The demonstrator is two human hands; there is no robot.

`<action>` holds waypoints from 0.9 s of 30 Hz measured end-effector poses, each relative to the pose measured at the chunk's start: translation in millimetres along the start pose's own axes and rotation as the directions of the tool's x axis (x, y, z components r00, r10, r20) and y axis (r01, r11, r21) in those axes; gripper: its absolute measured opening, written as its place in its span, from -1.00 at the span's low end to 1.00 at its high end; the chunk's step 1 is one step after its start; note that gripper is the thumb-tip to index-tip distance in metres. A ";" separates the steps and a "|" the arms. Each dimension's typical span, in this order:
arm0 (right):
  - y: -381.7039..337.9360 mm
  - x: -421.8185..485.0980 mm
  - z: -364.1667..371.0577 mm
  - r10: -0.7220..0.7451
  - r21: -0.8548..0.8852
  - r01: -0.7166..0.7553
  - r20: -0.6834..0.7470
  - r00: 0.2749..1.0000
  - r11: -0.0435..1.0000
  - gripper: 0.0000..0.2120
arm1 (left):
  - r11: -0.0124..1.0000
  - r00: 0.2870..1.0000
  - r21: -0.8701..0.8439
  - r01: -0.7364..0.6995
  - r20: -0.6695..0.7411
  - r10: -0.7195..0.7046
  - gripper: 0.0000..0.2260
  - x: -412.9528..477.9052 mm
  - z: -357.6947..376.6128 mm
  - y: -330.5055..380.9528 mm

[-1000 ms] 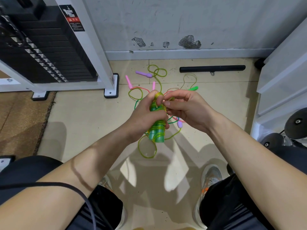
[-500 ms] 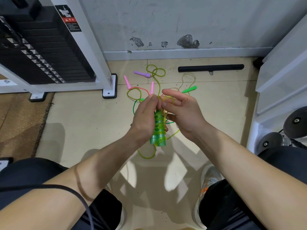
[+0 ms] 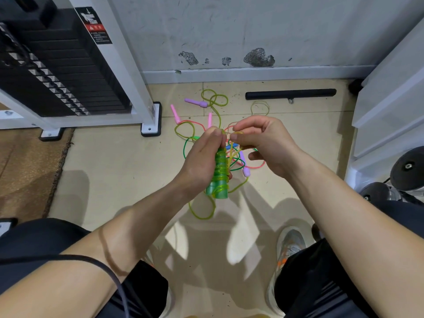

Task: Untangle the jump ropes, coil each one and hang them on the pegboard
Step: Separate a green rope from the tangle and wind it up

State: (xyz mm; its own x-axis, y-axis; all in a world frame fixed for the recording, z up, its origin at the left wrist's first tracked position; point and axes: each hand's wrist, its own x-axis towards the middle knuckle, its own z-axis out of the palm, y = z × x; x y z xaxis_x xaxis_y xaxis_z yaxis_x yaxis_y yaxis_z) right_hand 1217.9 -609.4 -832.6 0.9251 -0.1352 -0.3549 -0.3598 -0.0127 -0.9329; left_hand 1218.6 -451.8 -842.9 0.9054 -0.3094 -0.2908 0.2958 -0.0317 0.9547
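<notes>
**Green handles gripped, cord wound round them**

At far left stands a weight stack [image 3: 57, 65] of flat black plates with pale number tabs down one edge. It carries a black label [image 3: 94, 26] with a red band and white figures; the writing is too small to read. A smooth white-painted frame post [image 3: 130, 65] runs down beside it to a black-edged foot. Below lies a brown, coarse-textured mat [image 3: 27, 161] with a frayed edge, next to glossy beige floor [image 3: 114, 168] tiles.

On the tiles by the scuffed, chipped grey wall [image 3: 229, 31] lie a tapered pink handle [image 3: 175, 113] and a purple handle [image 3: 196, 103], ends of a tangle of ropes [image 3: 236, 162] in thin, shiny pink, green and yellow strands.

Above the tangle, the left hand [image 3: 204, 161] has its fingers curled round translucent green handles [image 3: 216, 191], held upright. Glossy yellow-green cord [image 3: 221, 164] spirals around them in tight turns and hangs in a loop beneath. The right hand [image 3: 263, 143] pinches this cord at the handles' top between thumb and fingertips.

Further right, a matte black bar [image 3: 290, 94] lies along the wall, then stepped white panels [image 3: 390, 99].
</notes>
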 end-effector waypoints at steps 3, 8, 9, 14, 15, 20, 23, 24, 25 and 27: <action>-3.4 0.3 -3.3 -0.004 -0.125 0.011 0.060 0.998 0.992 -0.82 | 1.000 0.997 0.005 0.014 0.081 -0.014 -0.69 -2.8 0.7 1.4; -4.5 0.3 -5.4 -0.039 -0.163 0.055 0.097 0.994 0.985 -0.81 | 0.989 0.984 -0.088 0.116 0.142 -0.103 -0.63 -2.0 -1.3 10.4; -5.0 0.9 -6.0 -0.037 -0.149 0.052 0.102 0.994 0.987 -0.82 | 0.985 0.981 -0.103 0.138 0.154 -0.121 -0.62 -1.0 -2.2 11.2; -2.5 3.1 -6.0 -0.064 -0.073 0.073 0.125 0.990 0.995 -0.88 | 0.982 0.961 -0.096 0.166 0.237 -0.140 -0.67 -1.2 -1.8 7.8; -2.2 2.6 -5.3 -0.078 -0.058 0.086 0.136 0.988 0.995 -0.89 | 0.982 0.961 -0.099 0.163 0.243 -0.135 -0.68 -0.9 -2.3 7.3; 0.0 2.2 -6.6 -0.087 0.107 0.066 0.205 0.975 0.992 -0.88 | 0.988 0.966 -0.066 0.138 0.228 -0.119 -0.67 1.8 -7.6 8.4; 2.2 0.8 -7.6 -0.104 0.172 0.065 0.233 0.967 0.983 -0.85 | 0.996 0.970 -0.037 0.076 0.232 -0.065 -0.67 2.5 -11.9 8.8; 3.0 -0.1 -7.5 -0.114 0.189 0.070 0.233 0.966 0.979 -0.84 | 0.998 0.971 -0.029 0.052 0.234 -0.043 -0.66 2.6 -13.5 9.4; 3.6 -0.9 -7.2 -0.125 0.207 0.076 0.238 0.963 0.975 -0.83 | 0.999 0.972 -0.021 0.030 0.233 -0.025 -0.66 2.7 -15.2 9.8; 4.8 -2.4 -5.8 -0.150 0.243 0.085 0.264 0.953 0.966 -0.79 | 1.000 0.974 -0.010 0.002 0.225 0.001 -0.67 2.7 -18.3 11.4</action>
State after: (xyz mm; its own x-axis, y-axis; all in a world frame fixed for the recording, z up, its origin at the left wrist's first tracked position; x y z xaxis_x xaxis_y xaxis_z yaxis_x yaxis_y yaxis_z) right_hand 1213.3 -614.8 -835.8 0.9675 0.1348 -0.2140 -0.2395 0.2168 -0.9464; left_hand 1230.0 -435.5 -834.0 0.8139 -0.5151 -0.2686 0.3004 -0.0226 0.9535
